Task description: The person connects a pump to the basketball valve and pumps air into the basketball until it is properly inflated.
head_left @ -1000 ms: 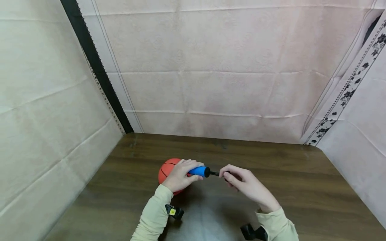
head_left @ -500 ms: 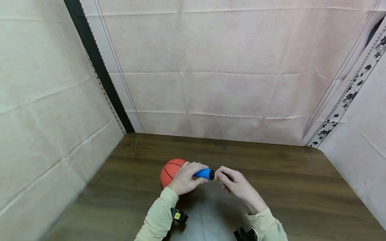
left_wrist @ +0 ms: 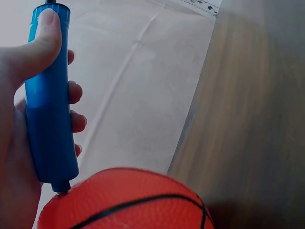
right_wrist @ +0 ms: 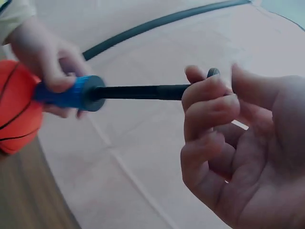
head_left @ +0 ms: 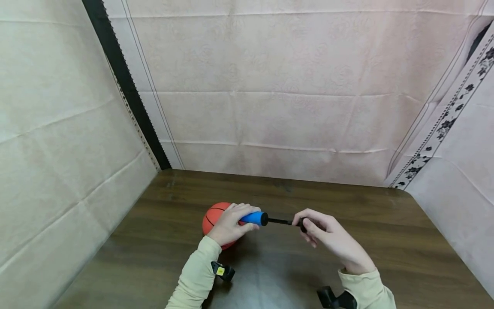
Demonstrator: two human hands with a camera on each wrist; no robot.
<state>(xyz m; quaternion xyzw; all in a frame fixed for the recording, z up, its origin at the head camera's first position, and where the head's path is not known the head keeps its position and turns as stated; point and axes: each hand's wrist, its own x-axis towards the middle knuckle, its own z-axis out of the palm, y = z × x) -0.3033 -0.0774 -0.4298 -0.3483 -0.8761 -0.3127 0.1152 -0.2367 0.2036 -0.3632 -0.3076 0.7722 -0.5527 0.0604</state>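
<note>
The black handle (head_left: 302, 225) seems partly hidden.

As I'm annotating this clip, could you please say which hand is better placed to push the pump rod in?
Probably the right hand: it grips the black handle, while the left hand holds the blue barrel.

Head cam's looking forward-down, wrist cams (head_left: 228, 274) (head_left: 336, 298) are facing my hands (head_left: 231, 224) (head_left: 332, 240) up close. All are catching the pump (head_left: 254, 218).

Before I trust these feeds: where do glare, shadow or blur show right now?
Head: pale glare on the near table, dark shadow beside the ball. Left wrist: dim overall, with the table darkest beside the ball. Right wrist: slightly hazy, and the left hand looks soft-edged.
</note>
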